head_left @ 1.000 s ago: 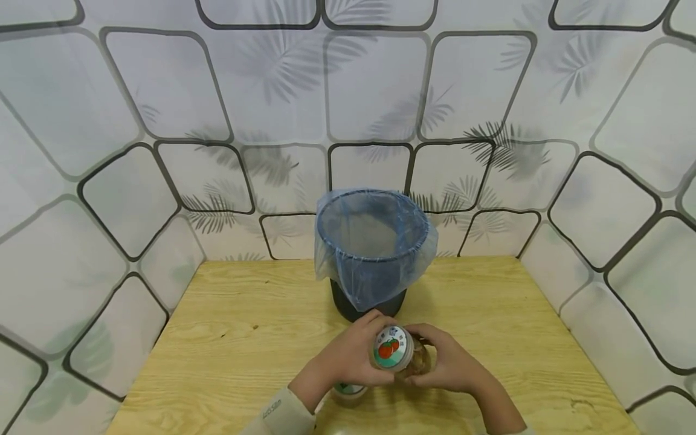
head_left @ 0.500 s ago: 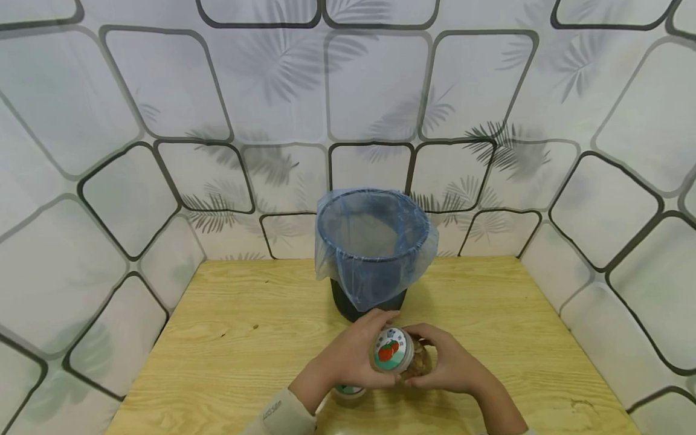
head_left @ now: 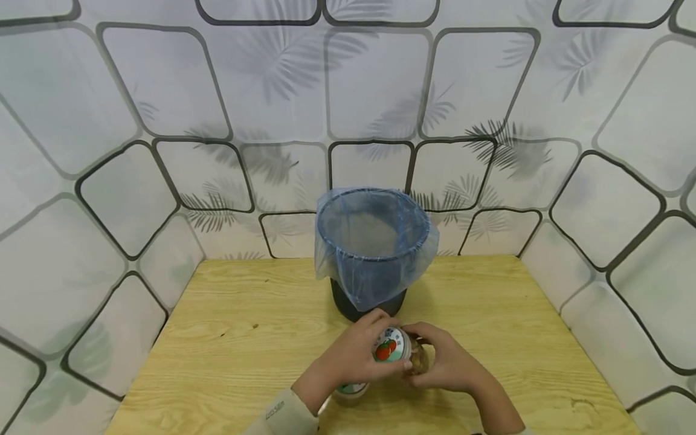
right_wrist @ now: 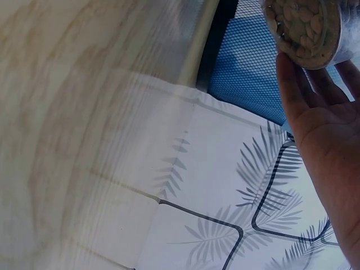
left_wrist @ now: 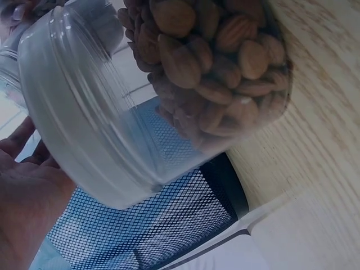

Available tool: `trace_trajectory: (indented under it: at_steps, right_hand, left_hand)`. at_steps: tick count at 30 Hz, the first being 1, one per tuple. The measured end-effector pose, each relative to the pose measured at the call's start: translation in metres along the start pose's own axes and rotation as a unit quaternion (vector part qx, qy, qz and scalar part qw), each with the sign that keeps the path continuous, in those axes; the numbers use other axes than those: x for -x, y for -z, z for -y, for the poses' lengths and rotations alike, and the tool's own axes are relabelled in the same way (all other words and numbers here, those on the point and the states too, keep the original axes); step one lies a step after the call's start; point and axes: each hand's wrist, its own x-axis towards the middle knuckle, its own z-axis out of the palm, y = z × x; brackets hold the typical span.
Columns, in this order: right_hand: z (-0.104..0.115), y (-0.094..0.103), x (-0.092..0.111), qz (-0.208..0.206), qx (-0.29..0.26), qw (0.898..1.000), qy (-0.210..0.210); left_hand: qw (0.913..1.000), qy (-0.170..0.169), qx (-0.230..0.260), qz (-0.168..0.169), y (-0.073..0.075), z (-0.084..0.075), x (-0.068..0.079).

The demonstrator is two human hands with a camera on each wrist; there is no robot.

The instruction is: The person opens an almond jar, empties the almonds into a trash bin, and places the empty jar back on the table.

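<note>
Both hands hold a clear jar of brown nuts (head_left: 418, 357) tilted in front of the bin. My left hand (head_left: 353, 356) grips its lid (head_left: 385, 349), which has a red-fruit picture on white and green; the thumb lies along the lower edge. Around the jar's body curl the fingers of my right hand (head_left: 448, 362). In the right wrist view, the jar's bottom (right_wrist: 298, 28) faces the camera. A second jar, with almonds (left_wrist: 208, 73), stands on the table under my left wrist; its lid (head_left: 350, 389) is partly hidden in the head view.
A black mesh bin (head_left: 342, 302) lined with a blue plastic bag (head_left: 375, 281) stands just beyond the hands. The wooden table (head_left: 244, 338) is enclosed by patterned walls (head_left: 283, 181) at the back and sides.
My left thumb has moved farther right along the lid's lower edge, and the lid's picture has shifted slightly. The right hand keeps its grip almost in place. The bin has not moved.
</note>
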Motion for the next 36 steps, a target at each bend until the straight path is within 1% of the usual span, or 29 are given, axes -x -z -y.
trace_trajectory:
  at_steps: [9, 12, 15, 18, 21, 26, 29, 33, 36]
  right_hand:
    - [-0.002, 0.0, 0.002, 0.003, 0.005, 1.0, 0.003]
    - [-0.003, 0.0, 0.002, 0.004, 0.006, 1.0, 0.006]
    - [-0.003, 0.0, 0.002, 0.0, 0.011, 1.0, 0.016]
    - [-0.003, 0.001, 0.001, -0.01, 0.019, 0.999, 0.03]
    - [-0.002, 0.002, 0.0, -0.021, 0.026, 0.999, 0.035]
    - [0.0, 0.003, -0.001, -0.027, 0.029, 0.999, 0.027]
    - [0.001, 0.002, 0.0, -0.028, 0.029, 0.999, 0.02]
    - [0.002, 0.0, 0.002, -0.029, 0.026, 0.999, 0.015]
    - [0.001, -0.002, 0.003, -0.029, 0.024, 0.999, 0.014]
  left_hand:
    - [0.9992, -0.039, 0.003, 0.0, -0.002, 0.003, 0.001]
    - [0.9991, -0.043, 0.006, 0.001, -0.002, 0.004, 0.001]
    - [0.9993, -0.034, 0.014, 0.002, 0.0, 0.004, 0.0]
    - [0.9995, -0.02, 0.024, 0.004, 0.002, 0.004, -0.002]
    - [0.9994, -0.011, 0.032, 0.004, 0.006, 0.004, -0.003]
    - [0.9995, -0.002, 0.031, 0.003, 0.009, 0.002, -0.004]
    - [0.9994, 0.01, 0.032, 0.004, 0.009, 0.002, -0.003]
    - [0.9986, 0.029, 0.045, -0.001, 0.007, 0.003, 0.0]
    - [0.9977, 0.036, 0.057, -0.008, 0.005, 0.004, 0.001]
